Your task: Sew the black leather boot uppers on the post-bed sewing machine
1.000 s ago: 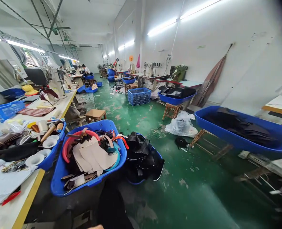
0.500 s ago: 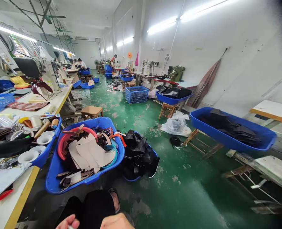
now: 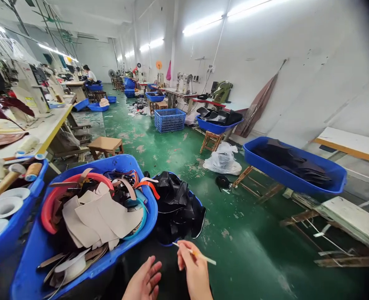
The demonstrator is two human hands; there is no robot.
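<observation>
My right hand [image 3: 194, 266] is closed in a pinch around a thin pale stick [image 3: 210, 261], which slants across the fingers and pokes out on both sides. Beside it, my left hand [image 3: 143, 281] is open, its fingers slightly curled with nothing in them. Just left of the hands is a blue tub [image 3: 101, 266] holding pale beige cut pieces [image 3: 105, 216], a red ring-shaped rim [image 3: 48, 212] and scraps. Beyond my hands, glossy black pieces [image 3: 180, 204] fill another blue tub standing low on the floor.
At left, a blue bin [image 3: 37, 189] holds spools and a wooden handle beside a sewing table [image 3: 51, 129]. A wooden stool [image 3: 105, 143], a blue crate [image 3: 170, 121] and a plastic bag [image 3: 222, 160] stand along the green floor. On the right is a blue tub [image 3: 339, 181] of dark pieces. A person [image 3: 89, 75] sits far back.
Both hands have risen from the bottom edge into fuller view, and the stick in the right hand now shows clearly. The view has shifted, so the surroundings sit further left.
</observation>
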